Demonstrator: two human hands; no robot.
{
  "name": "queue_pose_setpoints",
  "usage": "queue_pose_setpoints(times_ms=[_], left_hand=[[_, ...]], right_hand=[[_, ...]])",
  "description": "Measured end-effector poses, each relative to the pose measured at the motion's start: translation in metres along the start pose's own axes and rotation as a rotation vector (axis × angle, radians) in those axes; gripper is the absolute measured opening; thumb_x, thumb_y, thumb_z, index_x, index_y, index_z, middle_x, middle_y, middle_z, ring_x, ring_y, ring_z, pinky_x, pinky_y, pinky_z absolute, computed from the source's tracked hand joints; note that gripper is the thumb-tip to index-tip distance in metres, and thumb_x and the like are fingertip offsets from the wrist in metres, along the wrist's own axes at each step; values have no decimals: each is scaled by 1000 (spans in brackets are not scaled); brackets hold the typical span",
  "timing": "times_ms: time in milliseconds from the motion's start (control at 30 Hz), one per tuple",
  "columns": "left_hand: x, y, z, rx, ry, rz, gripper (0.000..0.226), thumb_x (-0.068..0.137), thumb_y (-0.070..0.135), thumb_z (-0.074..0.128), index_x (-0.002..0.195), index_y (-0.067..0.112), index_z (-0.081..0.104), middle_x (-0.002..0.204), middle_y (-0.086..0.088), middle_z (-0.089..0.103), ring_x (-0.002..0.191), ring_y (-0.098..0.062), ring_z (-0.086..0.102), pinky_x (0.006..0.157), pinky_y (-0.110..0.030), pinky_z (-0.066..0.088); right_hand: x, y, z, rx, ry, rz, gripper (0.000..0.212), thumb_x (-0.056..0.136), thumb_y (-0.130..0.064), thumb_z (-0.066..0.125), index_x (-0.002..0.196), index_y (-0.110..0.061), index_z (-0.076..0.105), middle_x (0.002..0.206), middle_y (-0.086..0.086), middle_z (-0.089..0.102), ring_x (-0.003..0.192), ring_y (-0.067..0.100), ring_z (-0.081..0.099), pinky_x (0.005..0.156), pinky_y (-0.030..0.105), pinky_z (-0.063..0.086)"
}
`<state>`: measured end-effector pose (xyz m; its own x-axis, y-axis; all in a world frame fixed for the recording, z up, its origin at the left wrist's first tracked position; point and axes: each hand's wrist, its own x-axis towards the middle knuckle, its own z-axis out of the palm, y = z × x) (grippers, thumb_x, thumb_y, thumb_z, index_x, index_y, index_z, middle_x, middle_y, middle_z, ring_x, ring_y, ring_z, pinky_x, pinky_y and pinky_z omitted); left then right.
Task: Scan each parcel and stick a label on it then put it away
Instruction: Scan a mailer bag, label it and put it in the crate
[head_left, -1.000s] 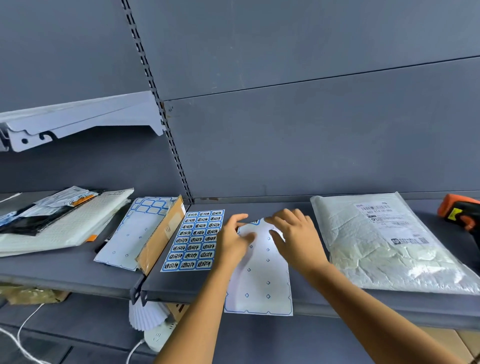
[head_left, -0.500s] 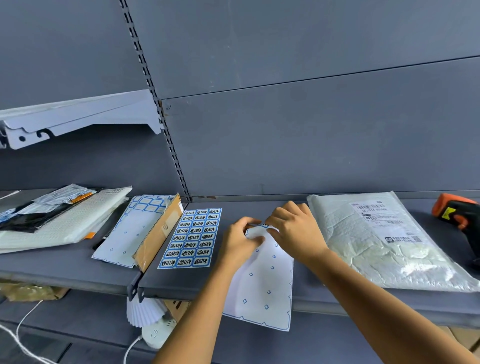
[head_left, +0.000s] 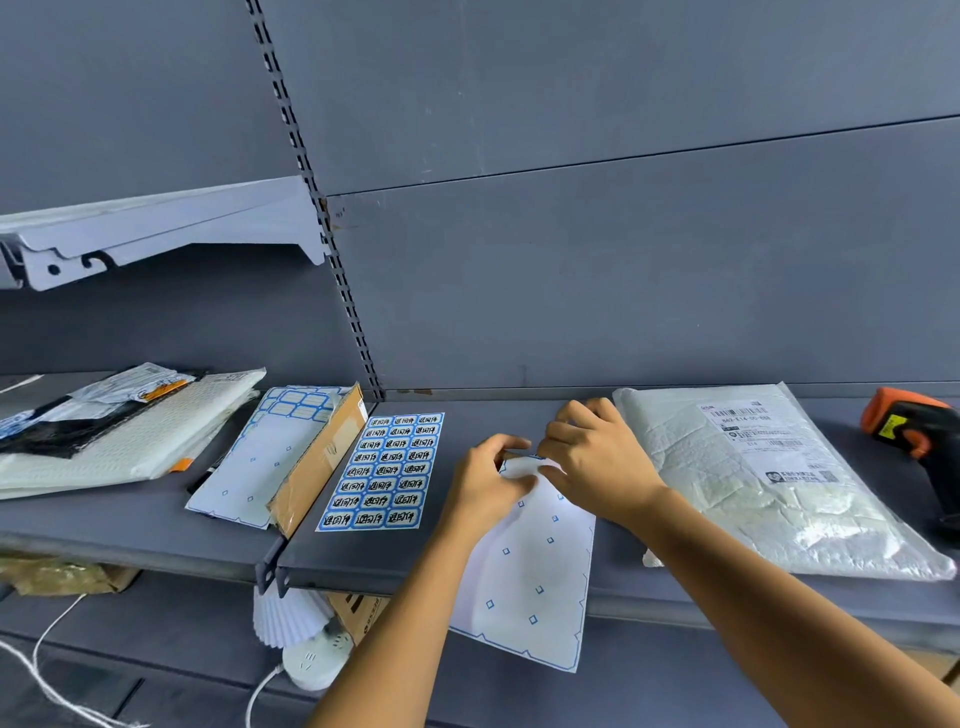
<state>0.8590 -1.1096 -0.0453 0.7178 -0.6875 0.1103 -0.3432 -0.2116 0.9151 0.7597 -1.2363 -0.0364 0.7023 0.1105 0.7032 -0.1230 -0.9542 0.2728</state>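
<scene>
At 9 o'clock, far along the shelf, I see a stack of parcels, which I take to be the finished ones. Next to it a spent label sheet leans under a flat cardboard piece. Just beyond that lies a full label sheet, with blue-bordered stickers in rows.

My left hand is curled, thumb and fingers pinching the far edge of the backing sheet. This sheet is nearly bare and hangs over the shelf lip toward 6 o'clock. My right hand meets the left at that same edge, with its fingertips curled and pinching there too. I cannot tell whether it has a sticker lifted or only the paper. I judge the step to be peeling a label.

The white parcel lies flat at 3 o'clock from the hands, just beside the right wrist but not touching it. Its long axis runs from about 11 to 5 o'clock, and the printed shipping slip sits at the far end. The right hand is the nearer one, so I would carry the sticker across with it. The move is short, toward 2 o'clock, and should land on bare wrapping clear of the barcode.

The orange scanner rests at the far right, near the parcel's far corner.
</scene>
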Motion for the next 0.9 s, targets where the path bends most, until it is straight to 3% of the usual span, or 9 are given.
queue_pose_setpoints(times_ms=[267,467,733,900], left_hand=[[-2,-2,-2,42,-6,18,35,72,3,68,90,32,60,88,6,67,76,-13,61,69,-28,53],[-2,-2,-2,75,-13,29,35,74,3,68,96,29,61,95,7,67,82,-12,63,67,-22,52],[-6,3,-2,89,-23,57,49,75,0,70,118,18,58,101,7,62,91,-6,57,66,-1,41],[-8,0,-3,51,-19,41,69,74,-2,71,134,20,45,107,10,59,96,-8,56,69,-5,43]], right_hand=[[1,-4,-7,46,-87,55,5,68,-23,68,63,-23,69,64,-11,60,75,20,56,68,33,30],[5,-4,-15,195,-164,192,8,66,-26,67,59,-28,67,57,-12,56,66,18,55,64,33,45],[5,-4,-16,342,-163,425,10,66,-17,68,60,-25,67,55,-11,58,59,20,54,66,31,37],[9,-2,-17,410,-217,498,10,74,-18,64,68,-22,70,64,-7,64,70,24,57,70,31,37]])
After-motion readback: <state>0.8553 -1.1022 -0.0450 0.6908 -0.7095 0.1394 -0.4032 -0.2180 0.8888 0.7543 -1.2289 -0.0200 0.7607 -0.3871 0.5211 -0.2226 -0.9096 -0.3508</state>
